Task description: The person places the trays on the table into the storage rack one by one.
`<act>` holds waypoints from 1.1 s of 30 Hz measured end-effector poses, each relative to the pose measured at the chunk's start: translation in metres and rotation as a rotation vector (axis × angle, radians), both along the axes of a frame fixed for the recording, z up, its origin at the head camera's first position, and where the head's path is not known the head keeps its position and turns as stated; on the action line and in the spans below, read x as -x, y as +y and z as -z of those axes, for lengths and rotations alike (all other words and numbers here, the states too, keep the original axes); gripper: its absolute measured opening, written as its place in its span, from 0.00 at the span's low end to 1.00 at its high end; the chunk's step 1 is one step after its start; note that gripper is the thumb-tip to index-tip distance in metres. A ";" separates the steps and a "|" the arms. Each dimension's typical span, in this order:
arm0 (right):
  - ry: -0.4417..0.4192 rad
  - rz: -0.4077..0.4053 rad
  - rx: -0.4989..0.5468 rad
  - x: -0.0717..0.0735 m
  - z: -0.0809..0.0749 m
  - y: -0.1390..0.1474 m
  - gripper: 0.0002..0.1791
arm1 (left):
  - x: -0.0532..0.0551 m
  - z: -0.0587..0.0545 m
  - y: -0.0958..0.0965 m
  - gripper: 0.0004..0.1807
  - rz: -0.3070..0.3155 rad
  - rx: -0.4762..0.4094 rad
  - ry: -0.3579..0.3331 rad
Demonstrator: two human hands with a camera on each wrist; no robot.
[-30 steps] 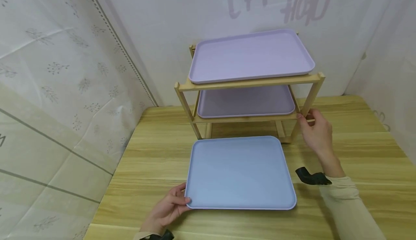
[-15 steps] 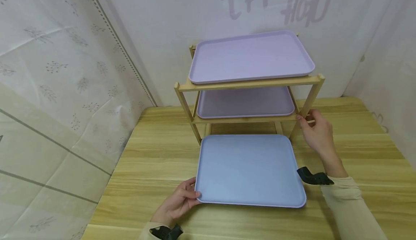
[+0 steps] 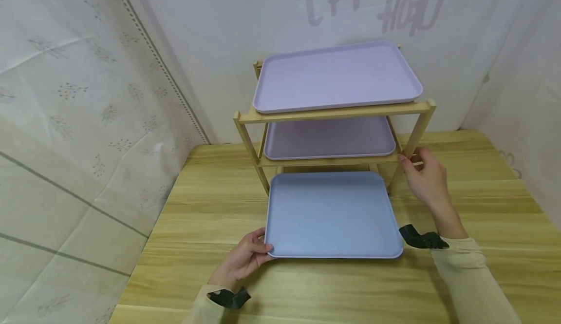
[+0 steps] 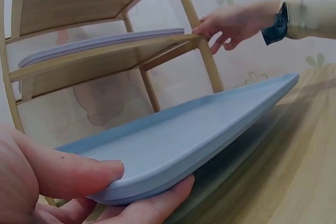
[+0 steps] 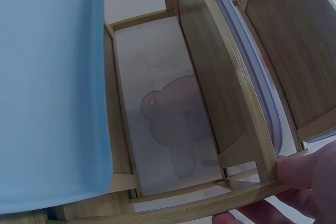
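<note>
A light blue rectangular tray (image 3: 334, 217) is gripped at its near left corner by my left hand (image 3: 245, 258), thumb on top of the rim and fingers beneath. In the left wrist view the tray (image 4: 178, 129) is raised off the tabletop, its far edge at the front of a wooden tiered rack (image 3: 333, 113). My right hand (image 3: 426, 178) pinches the rack's front right post at the middle shelf. One lilac tray (image 3: 337, 76) lies on the top shelf and a second lilac tray (image 3: 328, 139) on the middle shelf. The blue tray hides most of the bottom shelf in the head view.
The rack stands on a wood-grain table (image 3: 201, 207) near the back wall. A patterned white curtain (image 3: 87, 119) hangs along the left side. Dark straps cross both wrists.
The left hand has carried the blue tray first rightward, then forward, bringing its far edge up to the rack's lower front. The right hand keeps its hold on the post.
</note>
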State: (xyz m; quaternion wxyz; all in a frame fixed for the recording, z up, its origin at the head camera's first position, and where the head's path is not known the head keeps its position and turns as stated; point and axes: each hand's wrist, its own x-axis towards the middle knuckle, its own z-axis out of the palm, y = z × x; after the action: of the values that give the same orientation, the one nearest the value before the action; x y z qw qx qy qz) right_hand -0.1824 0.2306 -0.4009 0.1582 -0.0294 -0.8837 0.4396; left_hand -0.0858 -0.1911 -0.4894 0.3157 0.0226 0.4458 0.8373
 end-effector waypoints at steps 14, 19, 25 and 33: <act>0.009 0.008 -0.001 0.000 0.000 -0.001 0.21 | 0.022 0.005 0.002 0.35 -0.064 0.096 -0.034; 0.014 0.014 0.001 0.001 0.001 -0.002 0.21 | 0.028 0.006 0.004 0.35 -0.086 0.092 -0.051; 0.019 0.014 0.003 0.002 0.003 -0.002 0.21 | 0.035 0.006 0.010 0.34 -0.169 0.154 -0.038; 0.023 0.026 -0.001 0.001 0.002 -0.002 0.21 | 0.035 0.001 0.025 0.36 -0.274 0.517 0.154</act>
State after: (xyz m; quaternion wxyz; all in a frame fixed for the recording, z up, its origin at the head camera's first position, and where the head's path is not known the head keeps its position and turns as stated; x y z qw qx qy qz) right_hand -0.1836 0.2288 -0.4027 0.1742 -0.0356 -0.8816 0.4373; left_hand -0.1211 -0.1656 -0.4900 0.1606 -0.0554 0.6656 0.7267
